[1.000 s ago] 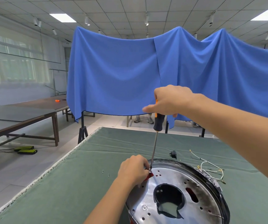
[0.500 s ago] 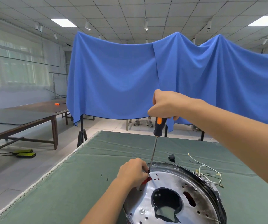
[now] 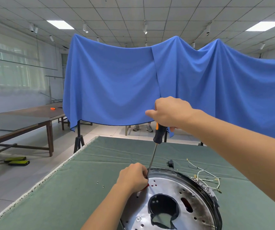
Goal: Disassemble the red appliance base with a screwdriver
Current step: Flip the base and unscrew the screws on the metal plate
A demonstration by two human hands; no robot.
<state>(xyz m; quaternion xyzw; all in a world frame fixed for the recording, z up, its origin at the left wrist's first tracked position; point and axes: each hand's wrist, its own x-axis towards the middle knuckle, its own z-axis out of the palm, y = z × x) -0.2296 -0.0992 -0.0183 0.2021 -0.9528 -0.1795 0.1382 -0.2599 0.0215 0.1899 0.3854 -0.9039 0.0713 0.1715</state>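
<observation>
Blue drape (image 3: 117, 83), wooden tables (image 3: 25, 117), tiled floor (image 3: 9, 176), ceiling lights (image 3: 60, 24)

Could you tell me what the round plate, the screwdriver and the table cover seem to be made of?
Round plate: looks like bare stamped metal, shiny silver with dark scorched patches and punched holes.
Screwdriver: thin bright shaft, likely steel; black and orange handle, matte, probably plastic or rubber.
Table cover: green woven cloth, matte, creased, with a frayed pale edge.

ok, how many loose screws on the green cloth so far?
2. One screw and a second screw lie side by side on the cloth, left of the left hand. Others may be hidden behind the arms or base.
</observation>
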